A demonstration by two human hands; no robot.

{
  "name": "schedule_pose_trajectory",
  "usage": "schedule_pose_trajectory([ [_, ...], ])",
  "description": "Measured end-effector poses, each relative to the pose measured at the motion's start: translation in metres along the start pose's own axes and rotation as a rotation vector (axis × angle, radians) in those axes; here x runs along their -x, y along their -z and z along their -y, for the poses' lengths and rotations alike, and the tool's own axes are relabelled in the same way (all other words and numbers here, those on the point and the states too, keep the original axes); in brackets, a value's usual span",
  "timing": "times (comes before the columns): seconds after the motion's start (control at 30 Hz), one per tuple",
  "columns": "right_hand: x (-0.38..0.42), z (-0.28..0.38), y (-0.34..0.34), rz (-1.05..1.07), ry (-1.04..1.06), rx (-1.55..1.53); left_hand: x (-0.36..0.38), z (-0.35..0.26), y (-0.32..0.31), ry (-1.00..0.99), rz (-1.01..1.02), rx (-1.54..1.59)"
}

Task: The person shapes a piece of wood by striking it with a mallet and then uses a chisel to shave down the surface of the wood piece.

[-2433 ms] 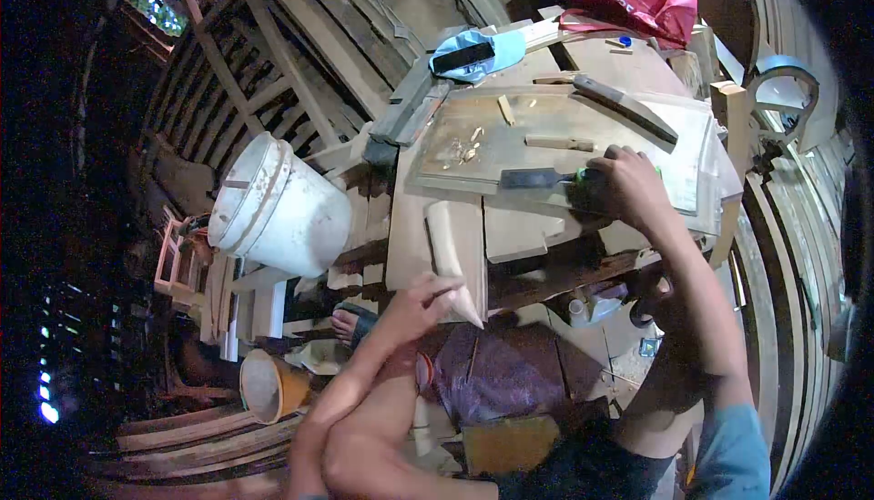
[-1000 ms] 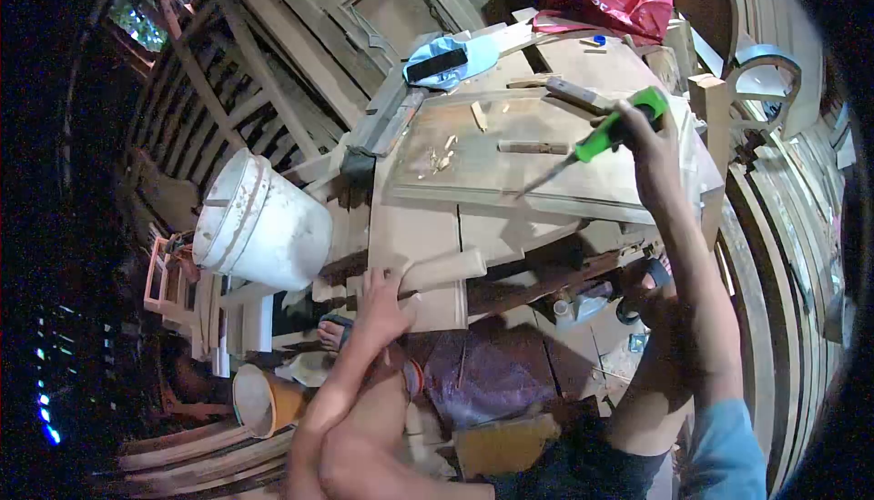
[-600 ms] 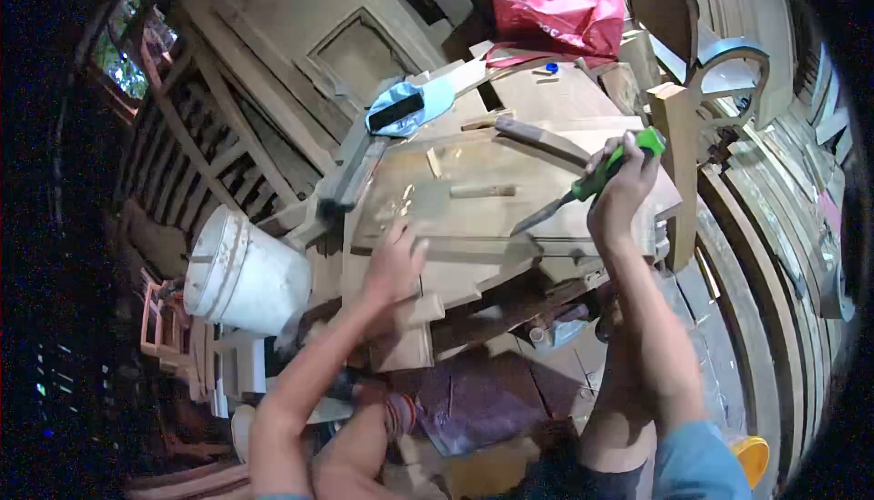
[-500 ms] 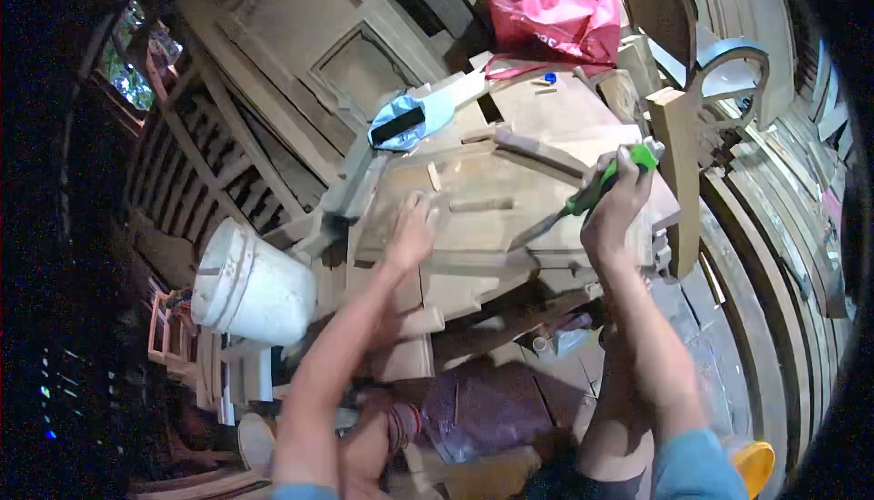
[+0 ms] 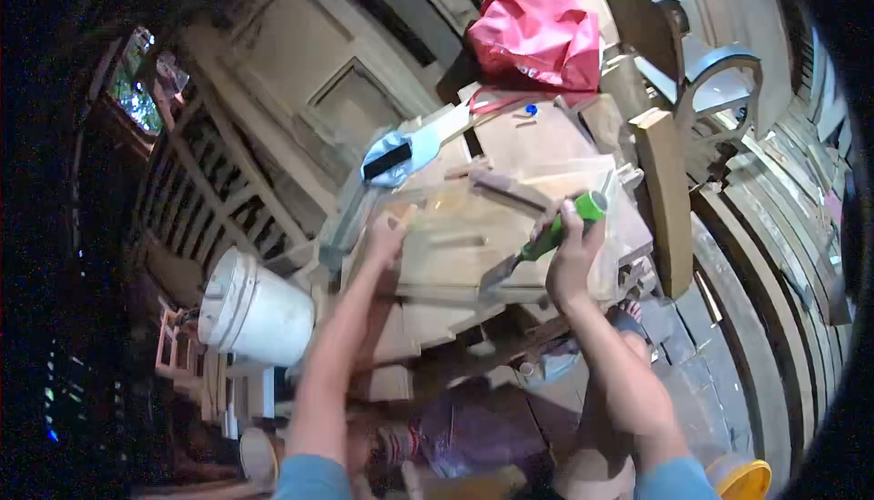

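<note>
My right hand is wrapped round the green handle of a chisel-like tool, whose flat metal blade points down and left over the front part of the wooden work surface. Further left, my left hand is over the surface, its fingers bent round a small light wooden piece; blur softens its outline. A dark wooden bar lies behind the blade, near my right hand. A light blue item with a black rectangle rests behind my left hand.
A pink bag sits at the back. A white bucket stands at the left. Upright on the right is a thick wooden post, beside stacked long boards. A yellow container is at the lower right.
The view has shifted. My right hand and the tool have moved left and down toward the front edge. My left hand, flat over the surface before, now has its fingers round the small piece.
</note>
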State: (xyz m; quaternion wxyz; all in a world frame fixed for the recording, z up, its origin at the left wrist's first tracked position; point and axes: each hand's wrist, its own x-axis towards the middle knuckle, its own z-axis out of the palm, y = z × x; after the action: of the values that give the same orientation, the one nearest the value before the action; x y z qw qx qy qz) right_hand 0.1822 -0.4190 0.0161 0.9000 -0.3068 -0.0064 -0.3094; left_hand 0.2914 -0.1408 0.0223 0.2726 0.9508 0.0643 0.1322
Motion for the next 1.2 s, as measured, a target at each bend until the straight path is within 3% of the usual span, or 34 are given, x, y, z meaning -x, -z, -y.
schedule_pose_trajectory([
  [0.03, 0.000, 0.000, -0.002, 0.002, 0.010, -0.026, 0.010, 0.012, 0.007, 0.028, -0.003, -0.011],
  [0.17, -0.001, 0.003, -0.002, 0.006, -0.072, -0.125, 0.079, 0.053, 0.039, -0.592, -0.045, -0.320],
  [0.23, 0.002, 0.013, -0.010, -0.024, -0.097, -0.155, 0.130, 0.061, 0.039, -0.324, 0.093, -0.281],
  [0.33, 0.000, 0.009, -0.007, 0.012, -0.128, -0.173, 0.163, 0.073, 0.034, -0.297, 0.131, -0.214],
  [0.43, 0.002, 0.006, -0.007, 0.011, -0.163, -0.166, 0.178, 0.074, 0.022, -0.329, -0.029, -0.219],
  [0.47, 0.005, 0.006, -0.009, -0.003, -0.174, -0.182, 0.175, 0.075, 0.022, -0.345, 0.089, -0.189],
  [0.63, 0.033, 0.019, -0.027, 0.141, -0.172, -0.087, 0.177, 0.092, 0.016, -0.509, 0.111, -0.065],
  [0.7, 0.048, 0.013, -0.034, 0.176, -0.171, -0.024, 0.178, 0.093, 0.029, -0.658, 0.262, -0.168],
  [0.77, 0.062, 0.002, -0.042, 0.236, -0.259, 0.056, 0.179, 0.095, 0.035, -0.659, 0.290, -0.155],
  [0.83, 0.074, -0.018, -0.053, 0.272, -0.231, 0.157, 0.179, 0.088, 0.043, -0.581, 0.446, -0.255],
  [0.87, 0.078, -0.024, -0.059, 0.335, -0.315, 0.181, 0.174, 0.093, 0.043, -0.626, 0.494, -0.268],
  [0.97, 0.082, -0.067, -0.083, 0.432, -0.109, 0.509, 0.170, 0.098, 0.042, -0.603, 0.508, -0.182],
  [1.07, 0.085, -0.071, -0.110, 0.518, -0.233, 0.399, 0.163, 0.098, 0.040, -0.695, 0.457, -0.142],
  [1.2, 0.088, -0.090, -0.120, 0.509, -0.149, 0.437, 0.155, 0.099, 0.043, -0.687, 0.482, -0.080],
])
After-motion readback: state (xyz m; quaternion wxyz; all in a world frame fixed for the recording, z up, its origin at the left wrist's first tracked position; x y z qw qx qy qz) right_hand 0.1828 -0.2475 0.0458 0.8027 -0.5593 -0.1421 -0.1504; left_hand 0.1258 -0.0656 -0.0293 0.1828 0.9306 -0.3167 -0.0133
